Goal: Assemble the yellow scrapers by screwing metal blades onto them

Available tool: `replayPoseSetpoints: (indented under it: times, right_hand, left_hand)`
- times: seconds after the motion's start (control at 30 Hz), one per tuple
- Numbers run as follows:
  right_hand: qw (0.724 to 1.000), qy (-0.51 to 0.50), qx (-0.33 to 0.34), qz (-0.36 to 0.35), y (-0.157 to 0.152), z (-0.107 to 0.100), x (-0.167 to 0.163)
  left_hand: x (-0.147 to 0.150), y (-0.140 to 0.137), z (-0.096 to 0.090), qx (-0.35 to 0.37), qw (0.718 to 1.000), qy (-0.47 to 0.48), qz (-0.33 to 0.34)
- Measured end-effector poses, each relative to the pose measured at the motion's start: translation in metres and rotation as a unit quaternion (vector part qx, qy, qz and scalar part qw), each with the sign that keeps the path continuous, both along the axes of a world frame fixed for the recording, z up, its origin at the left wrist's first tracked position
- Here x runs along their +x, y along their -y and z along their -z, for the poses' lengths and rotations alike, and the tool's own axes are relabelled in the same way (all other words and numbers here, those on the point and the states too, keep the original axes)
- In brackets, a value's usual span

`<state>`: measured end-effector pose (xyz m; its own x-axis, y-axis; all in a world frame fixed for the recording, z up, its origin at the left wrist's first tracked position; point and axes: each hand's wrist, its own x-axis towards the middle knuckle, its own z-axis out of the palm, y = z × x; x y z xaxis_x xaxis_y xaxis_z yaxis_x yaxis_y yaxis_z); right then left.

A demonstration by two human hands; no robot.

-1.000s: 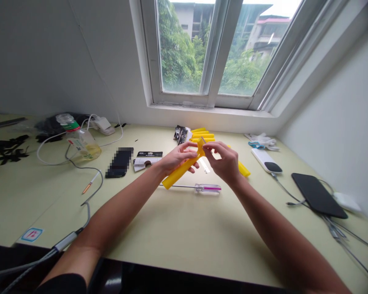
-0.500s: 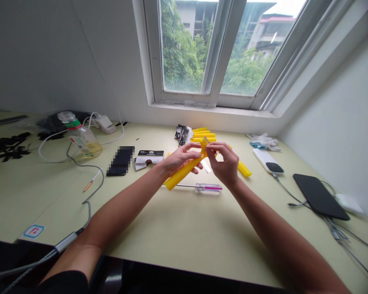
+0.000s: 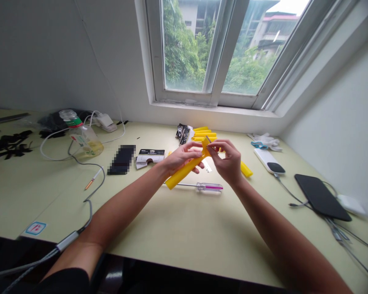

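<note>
My left hand [image 3: 184,158] is closed round the upper handle of a yellow scraper [image 3: 182,173], which is held tilted above the table with its handle end toward me. At its head a narrow metal blade [image 3: 208,139] shows. The thumb and fingers of my right hand [image 3: 227,159] are pinched at the head beside this blade; anything small between the fingertips is hidden. Below the hands lies a screwdriver [image 3: 209,187] with a clear and pink handle. A thin metal plate with small holes [image 3: 207,165] lies just behind my left fingertips.
Several yellow handles [image 3: 204,134] and black packaging [image 3: 182,134] lie at the back. An opened card box [image 3: 150,157] and a pixelated dark object [image 3: 122,159] are on the left, with a bottle [image 3: 88,141]. A power bank [image 3: 269,160], gloves [image 3: 268,141] and a phone [image 3: 322,197] lie right.
The view has shifted slightly. Both hands keep their hold at the scraper, and the right fingers have turned a little at its head.
</note>
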<state>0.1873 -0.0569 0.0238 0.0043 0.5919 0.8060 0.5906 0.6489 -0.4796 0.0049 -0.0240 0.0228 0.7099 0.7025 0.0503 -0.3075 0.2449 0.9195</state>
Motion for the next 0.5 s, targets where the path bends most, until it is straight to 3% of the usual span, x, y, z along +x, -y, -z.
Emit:
replayPoseSetpoints:
  times: [0.3, 0.5]
  right_hand:
    - [0.995, 0.0, -0.077, -0.061, -0.005, -0.006, 0.009]
    - [0.994, 0.07, -0.057, -0.058, -0.006, -0.006, 0.013]
  left_hand:
    - [0.0, 0.006, -0.004, 0.077, 0.996, -0.038, -0.017]
    - [0.004, 0.003, 0.002, 0.077, 0.994, -0.059, -0.059]
